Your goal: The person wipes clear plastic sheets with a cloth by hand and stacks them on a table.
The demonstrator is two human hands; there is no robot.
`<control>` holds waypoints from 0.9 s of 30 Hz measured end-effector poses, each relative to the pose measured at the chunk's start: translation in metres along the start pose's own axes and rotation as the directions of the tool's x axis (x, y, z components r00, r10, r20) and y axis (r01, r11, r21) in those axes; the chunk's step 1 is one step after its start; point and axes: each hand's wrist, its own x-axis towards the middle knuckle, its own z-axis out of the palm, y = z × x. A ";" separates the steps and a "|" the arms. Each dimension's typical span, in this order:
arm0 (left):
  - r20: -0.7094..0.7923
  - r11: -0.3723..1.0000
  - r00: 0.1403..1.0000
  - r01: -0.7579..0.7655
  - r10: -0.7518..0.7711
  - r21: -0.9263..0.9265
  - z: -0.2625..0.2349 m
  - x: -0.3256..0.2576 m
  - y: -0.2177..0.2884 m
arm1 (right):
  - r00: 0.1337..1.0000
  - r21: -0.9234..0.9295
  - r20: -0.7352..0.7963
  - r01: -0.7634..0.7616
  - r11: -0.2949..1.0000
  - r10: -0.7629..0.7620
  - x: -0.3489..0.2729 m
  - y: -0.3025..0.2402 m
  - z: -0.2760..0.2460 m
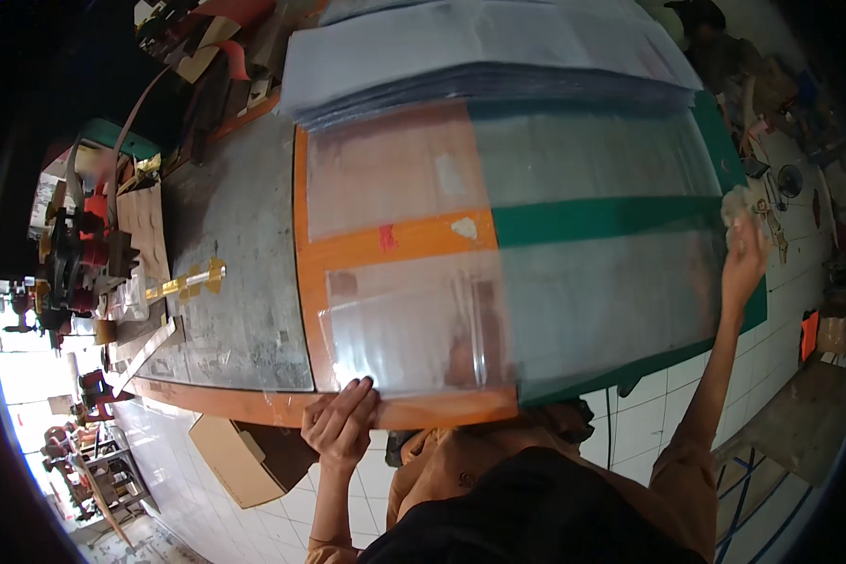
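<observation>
At the near left, my left hand (341,423) is closed over the orange front edge (442,410) of the table, fingers curled together. Its fingertips touch the near-left part of a clear plastic sheet (423,329), which lies flat and shiny across the orange and green areas. My thumb is hidden. Far out to the right, my right hand (747,252) grips a crumpled whitish cloth wad (740,202) by the green right edge of the table. Beyond the near sheet lies another clear sheet (592,160), its far side meeting a thick stack of plastic sheets (489,52).
Left of the sheets is a grey worn tabletop (244,216) with a yellow-taped strip (193,280). Machinery (85,244) stands at the far left. An open cardboard box (240,461) sits below the front edge. White floor tiles (663,390) and a fan (790,180) lie to the right.
</observation>
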 end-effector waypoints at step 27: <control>-0.291 0.677 0.943 -0.107 -0.164 -0.728 0.025 0.022 0.062 | 0.296 0.124 0.818 -0.928 -0.351 -0.493 -0.089 -0.274 -0.161</control>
